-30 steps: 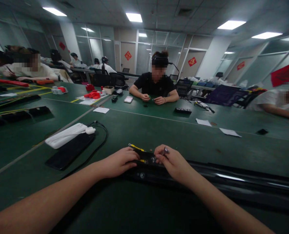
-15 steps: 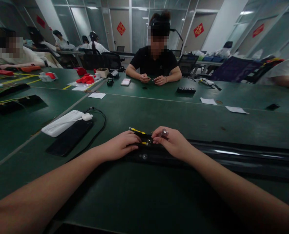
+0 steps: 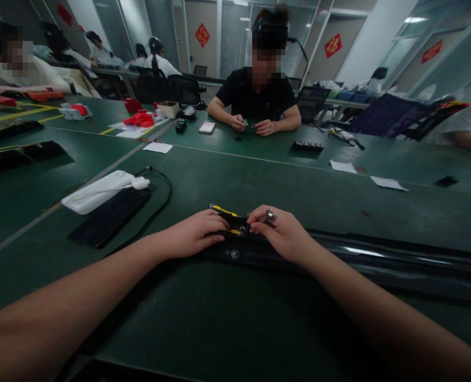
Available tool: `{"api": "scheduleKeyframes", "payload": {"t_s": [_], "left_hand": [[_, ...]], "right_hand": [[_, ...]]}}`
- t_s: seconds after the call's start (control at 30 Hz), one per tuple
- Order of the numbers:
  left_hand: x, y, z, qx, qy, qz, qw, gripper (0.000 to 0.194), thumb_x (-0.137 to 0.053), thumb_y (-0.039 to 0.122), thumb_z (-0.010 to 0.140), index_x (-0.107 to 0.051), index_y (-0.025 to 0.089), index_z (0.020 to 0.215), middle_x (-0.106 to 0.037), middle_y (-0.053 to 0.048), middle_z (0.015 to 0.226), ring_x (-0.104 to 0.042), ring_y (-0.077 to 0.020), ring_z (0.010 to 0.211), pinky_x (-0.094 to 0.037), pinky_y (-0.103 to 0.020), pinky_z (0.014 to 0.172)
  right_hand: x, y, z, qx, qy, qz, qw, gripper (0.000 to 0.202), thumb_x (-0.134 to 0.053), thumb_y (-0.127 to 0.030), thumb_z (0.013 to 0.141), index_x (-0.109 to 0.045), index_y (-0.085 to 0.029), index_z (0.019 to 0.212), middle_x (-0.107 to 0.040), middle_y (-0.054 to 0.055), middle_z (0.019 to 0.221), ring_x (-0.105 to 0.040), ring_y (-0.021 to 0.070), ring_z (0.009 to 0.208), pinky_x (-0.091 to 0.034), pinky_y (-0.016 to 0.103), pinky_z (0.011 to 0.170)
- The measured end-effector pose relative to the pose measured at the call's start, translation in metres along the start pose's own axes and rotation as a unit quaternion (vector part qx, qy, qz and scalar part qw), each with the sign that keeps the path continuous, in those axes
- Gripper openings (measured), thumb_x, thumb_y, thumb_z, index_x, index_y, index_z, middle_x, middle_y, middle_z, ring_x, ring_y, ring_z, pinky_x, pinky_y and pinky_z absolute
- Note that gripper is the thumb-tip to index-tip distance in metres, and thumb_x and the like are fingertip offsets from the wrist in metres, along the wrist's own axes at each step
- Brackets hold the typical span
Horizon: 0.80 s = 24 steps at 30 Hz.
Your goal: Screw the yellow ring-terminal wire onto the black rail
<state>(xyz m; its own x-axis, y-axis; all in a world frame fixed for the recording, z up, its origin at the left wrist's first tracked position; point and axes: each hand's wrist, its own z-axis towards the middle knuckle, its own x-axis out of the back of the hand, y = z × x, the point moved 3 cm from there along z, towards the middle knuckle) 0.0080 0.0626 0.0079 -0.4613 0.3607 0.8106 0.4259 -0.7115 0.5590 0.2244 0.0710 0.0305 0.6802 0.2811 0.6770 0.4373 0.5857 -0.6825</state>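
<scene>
A long glossy black part [image 3: 363, 251] lies across the green table, from the centre to the right edge. At its left end, my left hand [image 3: 199, 232] rests with its fingers curled onto the black part. A yellow wire [image 3: 223, 210] with a ring terminal sticks out just above those fingers. My right hand [image 3: 277, 228], with a ring on one finger, is pinched at the same end, beside a small metal piece [image 3: 242, 230]. What the right fingertips hold is too small to make out. A round screw head [image 3: 234, 254] shows on the near side of the part.
A white power bank [image 3: 98, 193] and a black phone [image 3: 108, 218] with a cable lie at the left. Across the green table [image 3: 195, 180], a person [image 3: 255, 101] handles small parts. Paper slips, red parts in plastic and black strips lie farther off.
The view has shifted slightly, so the background and the items on the left appear moved. Both hands stay at the same end of the black part, with almost the same pose.
</scene>
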Motion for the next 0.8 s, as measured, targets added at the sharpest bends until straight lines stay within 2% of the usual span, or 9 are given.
{"api": "scheduleKeyframes", "payload": {"t_s": [0.4, 0.8], "left_hand": [[0.0021, 0.0012, 0.0007, 0.0, -0.003, -0.012, 1.0, 0.016, -0.053, 0.019, 0.095, -0.065, 0.019, 0.107, -0.062, -0.007, 0.114, -0.05, -0.0228, 0.115, -0.037, -0.043, 0.105], [0.0028, 0.0001, 0.0001, -0.005, 0.019, -0.029, 0.999, 0.014, -0.056, 0.02, 0.093, -0.067, 0.02, 0.102, -0.067, -0.006, 0.11, -0.053, -0.0222, 0.11, -0.04, -0.042, 0.102]], "right_hand": [[0.0022, -0.0028, 0.0011, 0.001, 0.003, 0.001, 1.0, 0.012, -0.051, -0.013, 0.091, -0.061, -0.02, 0.089, -0.062, 0.002, 0.087, -0.061, 0.0163, 0.079, -0.048, 0.031, 0.075], [0.0019, -0.0038, 0.0015, 0.01, -0.001, 0.014, 1.0, 0.013, -0.05, -0.012, 0.091, -0.059, -0.021, 0.091, -0.063, 0.003, 0.088, -0.061, 0.0165, 0.079, -0.05, 0.032, 0.075]]}}
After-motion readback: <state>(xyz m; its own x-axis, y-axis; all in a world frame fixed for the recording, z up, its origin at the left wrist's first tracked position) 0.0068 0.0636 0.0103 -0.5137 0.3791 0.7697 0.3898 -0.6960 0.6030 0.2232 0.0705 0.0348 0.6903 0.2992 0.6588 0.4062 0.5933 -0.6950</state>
